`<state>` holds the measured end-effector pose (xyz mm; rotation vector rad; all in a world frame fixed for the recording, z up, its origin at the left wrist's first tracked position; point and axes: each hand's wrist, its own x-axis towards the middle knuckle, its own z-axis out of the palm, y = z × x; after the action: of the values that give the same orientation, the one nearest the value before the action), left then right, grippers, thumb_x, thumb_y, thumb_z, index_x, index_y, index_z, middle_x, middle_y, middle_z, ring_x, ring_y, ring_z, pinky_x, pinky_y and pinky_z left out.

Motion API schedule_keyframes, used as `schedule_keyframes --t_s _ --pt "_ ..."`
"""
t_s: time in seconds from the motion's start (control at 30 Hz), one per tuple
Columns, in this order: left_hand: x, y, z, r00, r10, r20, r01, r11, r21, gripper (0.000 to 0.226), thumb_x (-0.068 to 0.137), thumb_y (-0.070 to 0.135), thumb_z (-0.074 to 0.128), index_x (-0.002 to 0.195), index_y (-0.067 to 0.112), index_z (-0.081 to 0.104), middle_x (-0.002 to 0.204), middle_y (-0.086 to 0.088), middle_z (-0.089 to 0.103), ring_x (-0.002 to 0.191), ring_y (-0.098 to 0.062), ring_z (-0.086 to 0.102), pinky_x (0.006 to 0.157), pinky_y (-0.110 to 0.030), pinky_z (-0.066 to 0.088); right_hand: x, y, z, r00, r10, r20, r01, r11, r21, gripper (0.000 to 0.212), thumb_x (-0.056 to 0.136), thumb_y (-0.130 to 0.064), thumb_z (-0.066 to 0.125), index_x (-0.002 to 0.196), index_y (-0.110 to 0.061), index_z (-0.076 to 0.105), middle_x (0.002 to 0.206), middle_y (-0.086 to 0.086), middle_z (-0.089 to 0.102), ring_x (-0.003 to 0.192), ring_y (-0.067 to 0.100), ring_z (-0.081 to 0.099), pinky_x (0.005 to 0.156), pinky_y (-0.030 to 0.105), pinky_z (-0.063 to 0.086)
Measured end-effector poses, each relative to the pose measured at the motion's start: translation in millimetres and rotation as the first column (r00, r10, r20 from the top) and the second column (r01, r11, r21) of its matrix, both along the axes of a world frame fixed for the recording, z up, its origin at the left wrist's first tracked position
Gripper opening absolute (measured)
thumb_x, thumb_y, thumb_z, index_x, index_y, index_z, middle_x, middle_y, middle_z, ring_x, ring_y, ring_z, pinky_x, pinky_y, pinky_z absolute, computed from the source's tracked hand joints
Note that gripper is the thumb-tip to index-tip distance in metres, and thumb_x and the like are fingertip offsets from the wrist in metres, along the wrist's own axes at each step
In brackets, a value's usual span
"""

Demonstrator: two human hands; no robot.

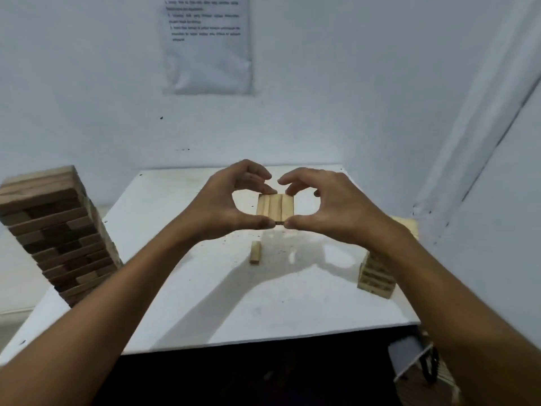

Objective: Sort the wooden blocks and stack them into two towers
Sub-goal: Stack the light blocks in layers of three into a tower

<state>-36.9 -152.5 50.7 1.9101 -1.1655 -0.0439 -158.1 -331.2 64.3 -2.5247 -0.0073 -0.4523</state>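
Both grips grasp one flat row of pale blocks (275,208) at frame centre: left hand (231,200) and right hand (325,200) pinch its ends between thumbs and curled fingers. One loose block (255,252) lies on the desk (187,288) just below; a dark tower (55,232) stands at left, a pale stack (376,276) at right.

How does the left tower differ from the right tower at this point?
The left tower is tall, with many layers of mixed dark and light blocks. The right tower is much shorter, all pale wood, partly hidden behind the right forearm. Both stand on the white table, near opposite edges.
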Motion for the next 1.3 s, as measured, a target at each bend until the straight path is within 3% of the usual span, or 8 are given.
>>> schedule_keyframes --t_s 0.2,0.37,0.73,0.83,1.0,1.3 --pt "-11.4 -51.5 21.6 0.994 -0.106 0.031 0.107 0.994 -0.018 0.067 0.054 0.04 0.09 0.11 0.028 0.056 0.1 0.016 0.072 0.105 0.002 0.064 0.097 -0.026 0.044 -26.6 -39.8 19.4 0.996 -0.088 0.027 0.088 0.996 -0.013 0.056 0.07 -0.033 0.083 0.12 -0.037 0.057 0.111 -0.014 0.066 0.111 0.007 0.056 0.094 0.04 0.048" --pt "-28.4 -100.0 24.4 0.978 -0.208 0.022 0.208 0.978 -0.019 0.065 0.055 0.038 0.087 0.111 0.025 0.056 0.101 0.015 0.072 0.103 0.001 0.064 0.099 -0.033 0.045 -57.3 -75.3 22.7 0.982 -0.188 0.024 0.188 0.982 0.008 0.055 0.069 -0.032 0.084 0.118 -0.038 0.058 0.111 -0.013 0.066 0.111 0.005 0.056 0.098 0.041 0.046" --pt "-48.1 -166.6 4.1 0.934 -0.351 -0.073 0.356 0.931 0.084 0.063 0.061 0.032 0.09 0.114 0.024 0.056 0.105 0.01 0.072 0.107 0.0 0.062 0.091 -0.023 0.041 -100.5 -118.3 0.1 0.947 -0.319 -0.041 0.321 0.945 0.058 0.053 0.068 -0.03 0.085 0.112 -0.039 0.059 0.106 -0.016 0.066 0.107 -0.003 0.056 0.098 0.037 0.046" --pt "-50.7 -170.5 -0.8 0.931 -0.353 -0.093 0.361 0.927 0.101 0.063 0.059 0.036 0.087 0.113 0.026 0.056 0.106 0.011 0.071 0.107 0.001 0.062 0.09 -0.021 0.041 -103.5 -120.8 -5.6 0.942 -0.332 -0.057 0.336 0.939 0.078 0.053 0.067 -0.029 0.086 0.112 -0.039 0.059 0.106 -0.015 0.067 0.106 -0.003 0.057 0.1 0.038 0.045" --pt "-50.8 -173.3 -6.8 0.931 -0.348 -0.113 0.361 0.923 0.132 0.057 0.066 0.024 0.089 0.113 0.026 0.056 0.108 0.011 0.071 0.105 0.007 0.061 0.086 -0.016 0.039 -105.9 -120.8 -11.8 0.94 -0.332 -0.073 0.338 0.936 0.097 0.054 0.067 -0.028 0.086 0.111 -0.04 0.059 0.106 -0.013 0.067 0.108 0.0 0.058 0.1 0.042 0.045" --pt "-53.8 -173.8 -10.1 0.929 -0.349 -0.121 0.364 0.921 0.139 0.055 0.068 0.022 0.088 0.113 0.025 0.056 0.113 0.007 0.068 0.107 -0.001 0.061 0.081 -0.012 0.039 -108.1 -120.5 -16.8 0.935 -0.344 -0.081 0.352 0.93 0.109 0.054 0.067 -0.029 0.086 0.113 -0.038 0.059 0.107 -0.014 0.067 0.109 0.002 0.058 0.1 0.046 0.045"
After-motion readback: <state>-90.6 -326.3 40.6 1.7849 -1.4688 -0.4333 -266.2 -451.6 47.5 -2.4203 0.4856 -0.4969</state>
